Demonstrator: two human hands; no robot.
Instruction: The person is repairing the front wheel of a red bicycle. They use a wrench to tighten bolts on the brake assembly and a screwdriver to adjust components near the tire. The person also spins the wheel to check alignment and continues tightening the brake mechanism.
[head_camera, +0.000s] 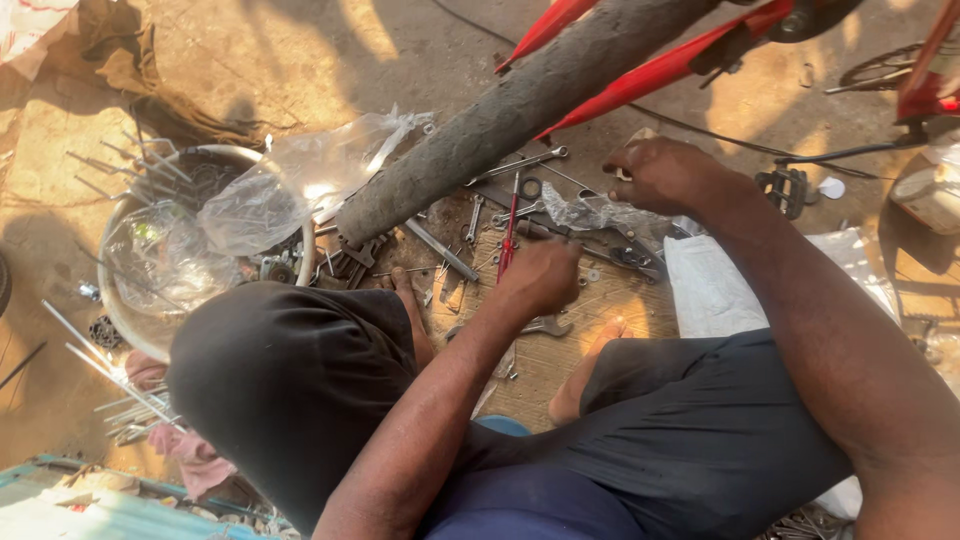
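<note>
I squat on the ground over a scatter of tools. My left hand (540, 275) is closed over the lower end of a red-handled screwdriver (511, 225) that lies on a wooden board (560, 350). My right hand (660, 175) hovers farther back with curled fingers pinching something small next to a crumpled clear plastic bag (600, 212); what it pinches is too small to tell. Spanners (520, 163) and small metal parts lie around both hands.
A dusty bicycle tyre (500, 115) and red frame tubes (660, 70) cross overhead. A round basin (120, 300) with clear plastic bags and spokes sits at left. More spokes (110, 380) lie on the ground. A white sack (715, 290) is at right.
</note>
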